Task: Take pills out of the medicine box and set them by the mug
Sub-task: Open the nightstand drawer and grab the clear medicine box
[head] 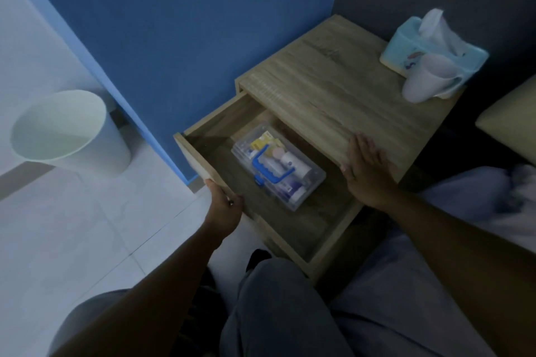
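Note:
A clear plastic medicine box (301,180) with a blue handle lies in the pulled-out wooden drawer (327,243) of a nightstand; its lid looks closed, with bottles and packets showing through it. A pale mug (426,78) stands on the nightstand top (333,90) at the far right corner. My left hand (224,206) grips the drawer's front left edge. My right hand (367,166) lies flat, fingers spread, on the front edge of the nightstand top, to the right of the box.
A light blue tissue box (406,43) with a tissue sticking out stands just behind the mug. A white waste bin (66,133) sits on the tiled floor to the left. A blue wall rises behind. My knees (278,307) are below the drawer.

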{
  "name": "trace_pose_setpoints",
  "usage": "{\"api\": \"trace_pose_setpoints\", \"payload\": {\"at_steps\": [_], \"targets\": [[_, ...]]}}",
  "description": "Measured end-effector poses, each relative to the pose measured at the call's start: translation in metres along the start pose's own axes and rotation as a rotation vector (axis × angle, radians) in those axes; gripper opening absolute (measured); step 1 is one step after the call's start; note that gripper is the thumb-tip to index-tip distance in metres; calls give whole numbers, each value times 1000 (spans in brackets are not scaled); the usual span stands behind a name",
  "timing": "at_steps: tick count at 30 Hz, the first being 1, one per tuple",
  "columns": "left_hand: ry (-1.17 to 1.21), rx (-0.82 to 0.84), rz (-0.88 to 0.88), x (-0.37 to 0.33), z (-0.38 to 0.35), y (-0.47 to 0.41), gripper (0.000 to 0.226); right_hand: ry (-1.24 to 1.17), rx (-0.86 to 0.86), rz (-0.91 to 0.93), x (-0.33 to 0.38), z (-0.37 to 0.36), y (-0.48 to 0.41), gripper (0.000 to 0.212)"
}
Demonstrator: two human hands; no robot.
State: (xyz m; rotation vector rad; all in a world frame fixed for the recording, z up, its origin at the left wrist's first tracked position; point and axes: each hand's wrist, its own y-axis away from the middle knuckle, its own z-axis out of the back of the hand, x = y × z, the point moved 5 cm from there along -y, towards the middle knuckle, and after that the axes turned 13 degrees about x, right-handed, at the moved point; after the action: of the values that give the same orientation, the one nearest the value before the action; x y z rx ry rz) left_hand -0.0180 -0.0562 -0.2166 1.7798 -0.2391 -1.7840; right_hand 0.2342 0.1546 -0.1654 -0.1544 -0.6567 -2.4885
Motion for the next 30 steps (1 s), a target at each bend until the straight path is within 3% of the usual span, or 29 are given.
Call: {"api": "trace_pose_setpoints", "payload": {"at_steps": [2, 5, 8, 12, 15, 18, 22, 25, 30], "targets": [[-94, -97, -21, -12, 2, 5, 106, -67, -123, 140, 25, 0, 20, 65], [-391, -311, -210, -49, 7, 11, 117, -77, -186, 278, 62, -16, 46, 47], [-610, -308, -328, -81, 6, 2, 104, -285, -155, 104, 78, -41, 47, 36], [-581, 14, -165, -97, 4, -42, 62, -705, -89, -261, 76, -71, 27, 60], [-540, 54, -2, -99, 10, -69, 49, -880, -58, -320, 78, -84, 13, 76], [-495, 77, 55, -99, 15, -84, 38, -946, -80, -390, 74, -89, 5, 74], [-420, 35, 96, -96, 15, -81, 38, -1043, -87, -353, 69, -85, -1, 66], [-334, -20, 81, -95, 18, -63, 37, -1171, -2, -320, 67, -77, 4, 72], [-403, -104, 82, -122, 37, -29, 33, -1215, 51, -152, 83, -42, 28, 71]]}}
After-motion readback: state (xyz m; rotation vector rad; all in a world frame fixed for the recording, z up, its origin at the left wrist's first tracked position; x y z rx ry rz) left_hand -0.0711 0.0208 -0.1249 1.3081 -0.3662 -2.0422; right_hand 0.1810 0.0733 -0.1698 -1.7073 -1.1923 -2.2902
